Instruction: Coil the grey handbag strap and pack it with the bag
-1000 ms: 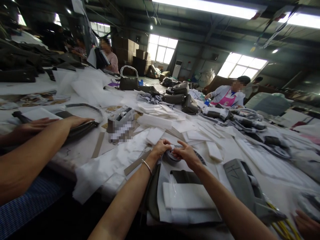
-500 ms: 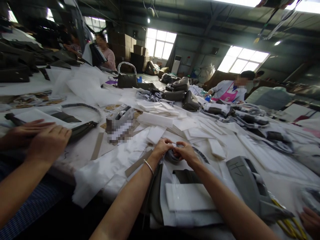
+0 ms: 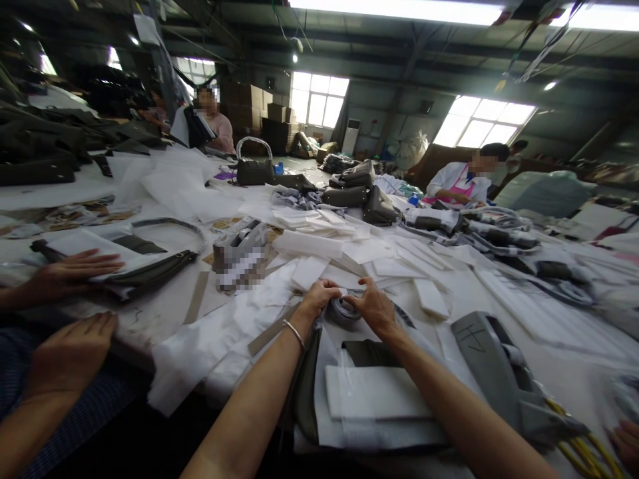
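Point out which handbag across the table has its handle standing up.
The far handbag set apart left of the cluster: its pale handle arches upright, while the clustered handbags show none raised.

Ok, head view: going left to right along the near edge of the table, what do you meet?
A co-worker's hand → cardboard strip → the wearer's left hand → coiled grey strap → right hand → grey case → yellow rods.

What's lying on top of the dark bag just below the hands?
A white sheet in clear wrap covers most of the bag; only its left edge shows plainly. The rest is hidden.
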Demonstrator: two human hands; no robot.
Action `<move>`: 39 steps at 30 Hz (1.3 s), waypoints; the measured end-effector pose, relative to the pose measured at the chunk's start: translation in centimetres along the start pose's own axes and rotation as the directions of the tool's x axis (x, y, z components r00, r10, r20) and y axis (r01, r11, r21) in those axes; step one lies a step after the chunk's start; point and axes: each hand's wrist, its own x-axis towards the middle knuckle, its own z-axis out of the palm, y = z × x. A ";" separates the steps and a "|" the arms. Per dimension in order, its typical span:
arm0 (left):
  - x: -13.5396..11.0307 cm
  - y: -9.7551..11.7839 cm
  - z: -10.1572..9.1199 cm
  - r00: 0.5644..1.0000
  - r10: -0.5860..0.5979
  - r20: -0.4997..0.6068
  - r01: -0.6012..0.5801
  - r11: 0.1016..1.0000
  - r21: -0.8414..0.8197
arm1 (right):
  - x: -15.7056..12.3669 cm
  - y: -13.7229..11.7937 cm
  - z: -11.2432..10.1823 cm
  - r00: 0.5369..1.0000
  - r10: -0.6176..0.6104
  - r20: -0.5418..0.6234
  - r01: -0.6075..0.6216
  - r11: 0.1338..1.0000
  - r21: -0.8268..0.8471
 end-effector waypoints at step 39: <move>-8.2 2.6 -1.1 0.968 0.242 0.071 -0.222 0.686 0.693 | 3.9 2.9 -1.9 0.827 -0.333 0.453 0.553 0.627 -0.549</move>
